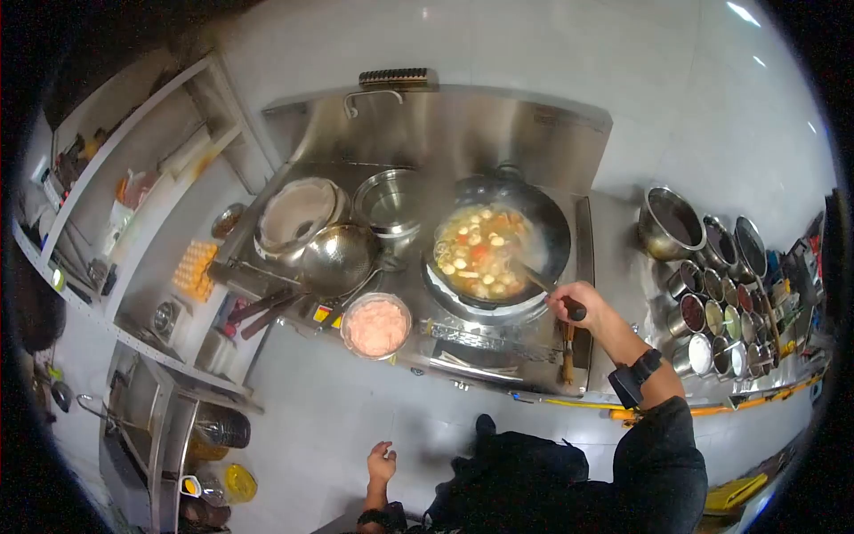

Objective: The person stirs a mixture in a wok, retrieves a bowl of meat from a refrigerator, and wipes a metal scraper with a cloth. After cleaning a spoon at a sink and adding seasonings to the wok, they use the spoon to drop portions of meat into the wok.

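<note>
1 wok (543,214) of soup | right hand (583,303) gripping 1 ladle (534,278) | left hand (382,464) loosely spread, holding nothing

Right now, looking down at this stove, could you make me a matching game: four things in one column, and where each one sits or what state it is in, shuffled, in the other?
1. wok
2. bowl of pink food
3. right hand
4. left hand

A. empty, low by the floor
B. on the stove's front edge
C. steaming on the burner
D. gripping a ladle handle

Pairs: 1-C, 2-B, 3-D, 4-A
</note>
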`<state>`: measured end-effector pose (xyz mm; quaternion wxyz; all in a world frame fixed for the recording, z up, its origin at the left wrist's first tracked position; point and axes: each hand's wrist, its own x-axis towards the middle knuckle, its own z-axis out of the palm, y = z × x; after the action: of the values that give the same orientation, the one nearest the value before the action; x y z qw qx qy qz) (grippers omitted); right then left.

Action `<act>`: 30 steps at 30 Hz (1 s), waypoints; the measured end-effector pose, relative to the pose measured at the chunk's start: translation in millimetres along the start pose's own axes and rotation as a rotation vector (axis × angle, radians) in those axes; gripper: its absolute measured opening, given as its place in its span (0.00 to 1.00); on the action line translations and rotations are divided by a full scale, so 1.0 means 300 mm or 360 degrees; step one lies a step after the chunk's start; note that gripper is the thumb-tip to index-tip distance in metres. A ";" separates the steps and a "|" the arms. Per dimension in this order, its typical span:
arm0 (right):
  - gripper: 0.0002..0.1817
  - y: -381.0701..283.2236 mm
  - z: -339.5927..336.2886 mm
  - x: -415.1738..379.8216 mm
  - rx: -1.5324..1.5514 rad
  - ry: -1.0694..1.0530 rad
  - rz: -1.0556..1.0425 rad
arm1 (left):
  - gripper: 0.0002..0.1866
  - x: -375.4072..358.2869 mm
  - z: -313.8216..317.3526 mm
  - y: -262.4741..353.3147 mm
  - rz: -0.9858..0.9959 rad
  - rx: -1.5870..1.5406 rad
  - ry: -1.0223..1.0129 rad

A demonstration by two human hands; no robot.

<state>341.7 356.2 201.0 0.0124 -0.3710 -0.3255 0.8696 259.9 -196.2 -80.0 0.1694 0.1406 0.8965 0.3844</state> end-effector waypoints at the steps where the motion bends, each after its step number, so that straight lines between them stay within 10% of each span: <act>1: 0.04 -0.017 0.035 -0.037 -0.0272 0.0077 -0.0132 | 0.15 0.024 -0.009 0.011 0.0000 -0.0023 0.0004; 9: 0.06 -0.158 -0.126 0.059 -0.1940 0.0421 -0.0889 | 0.13 0.228 -0.039 0.049 -0.0121 -0.0065 -0.0025; 12: 0.09 -0.127 -0.221 0.104 -0.2883 0.0870 -0.1831 | 0.13 0.238 -0.115 0.295 0.0034 0.0019 0.0129; 15: 0.11 -0.091 -0.189 0.053 -0.2926 0.1043 -0.1329 | 0.13 0.305 -0.140 0.297 0.0125 0.0109 0.0106; 18: 0.09 0.011 -0.193 0.053 -0.2648 0.0866 -0.1083 | 0.13 0.378 -0.171 0.236 0.0057 0.0009 0.0064; 21: 0.09 0.079 -0.047 0.020 -0.1403 0.0475 -0.0334 | 0.13 0.470 -0.220 0.235 0.0125 -0.0017 0.0065; 26: 0.09 0.111 0.062 0.041 0.0195 0.0197 0.0011 | 0.13 0.637 -0.296 0.119 0.0232 -0.0043 -0.0030; 30: 0.12 0.130 0.218 0.017 -0.0166 0.0370 -0.0229 | 0.12 0.740 -0.367 0.030 0.0314 -0.0142 -0.0047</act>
<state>303.9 290.5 208.8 0.0929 -0.4450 -0.3925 0.7996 15.2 -175.8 -45.6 0.1500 0.2263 0.8577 0.4366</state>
